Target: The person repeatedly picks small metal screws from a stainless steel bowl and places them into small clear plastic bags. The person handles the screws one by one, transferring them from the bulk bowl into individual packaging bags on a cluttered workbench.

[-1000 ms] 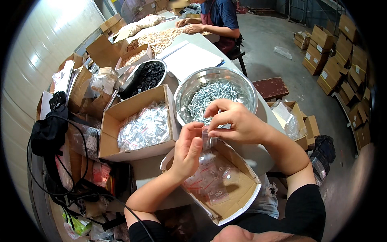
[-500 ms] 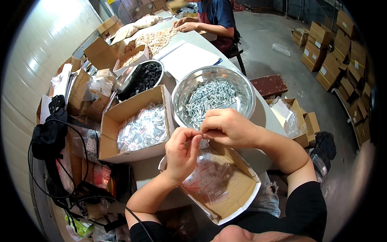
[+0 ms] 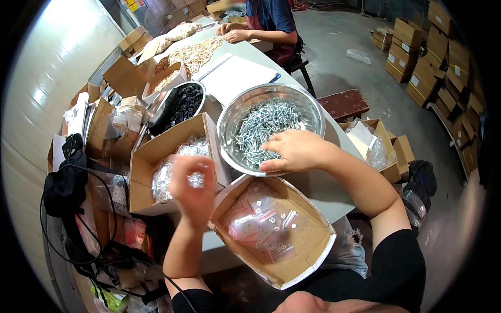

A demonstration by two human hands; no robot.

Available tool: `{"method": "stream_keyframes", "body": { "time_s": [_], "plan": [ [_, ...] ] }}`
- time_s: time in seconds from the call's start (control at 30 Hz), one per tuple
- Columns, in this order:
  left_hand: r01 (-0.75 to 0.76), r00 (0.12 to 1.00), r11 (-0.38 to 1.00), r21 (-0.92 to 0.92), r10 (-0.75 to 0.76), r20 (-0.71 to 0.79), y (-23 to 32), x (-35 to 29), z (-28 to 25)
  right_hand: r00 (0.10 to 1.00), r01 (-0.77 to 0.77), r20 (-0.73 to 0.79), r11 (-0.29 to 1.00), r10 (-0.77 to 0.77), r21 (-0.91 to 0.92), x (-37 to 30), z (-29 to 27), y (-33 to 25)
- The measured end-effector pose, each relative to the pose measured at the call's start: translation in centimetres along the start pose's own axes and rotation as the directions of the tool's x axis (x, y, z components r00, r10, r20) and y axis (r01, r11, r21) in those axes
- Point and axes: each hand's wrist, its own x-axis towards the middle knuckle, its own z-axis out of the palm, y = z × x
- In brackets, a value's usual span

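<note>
At the near edge of the tabletop [image 3: 330,192], a cardboard tray [image 3: 309,242] of small clear bags [image 3: 249,219], white washers [image 3: 294,226] showing — seemingly only part-filled. Toward the near left corner, a blurred left hand [image 3: 193,185] above a box [image 3: 143,169]; impossible to tell whether holding anything. Inside, many filled bags [image 3: 160,180] of silvery pieces — apparently the finished share. Near the right edge, right hand [image 3: 300,150] over the near rim of a metal bowl [image 3: 317,112], thumb and fingertips apart beside loose screws [image 3: 271,120]; plenty not yet bagged. Farther off, white paper [image 3: 237,75].
</note>
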Motion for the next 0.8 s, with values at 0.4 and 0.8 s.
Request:
{"method": "stream_keyframes", "body": {
  "time_s": [0.4,0.8],
  "plan": [
    [-0.367,0.255,0.924,-0.104,0.208,0.944,4.5,-6.8,3.0,0.937,0.213,0.195,0.916,-0.290,0.341,0.3,-1.3,0.1],
    [0.152,0.706,0.956,-0.250,0.072,0.705,3.6,-5.3,3.4,0.990,-0.138,0.134,0.547,0.048,0.825,0.6,-1.9,0.9]
  ]
}}
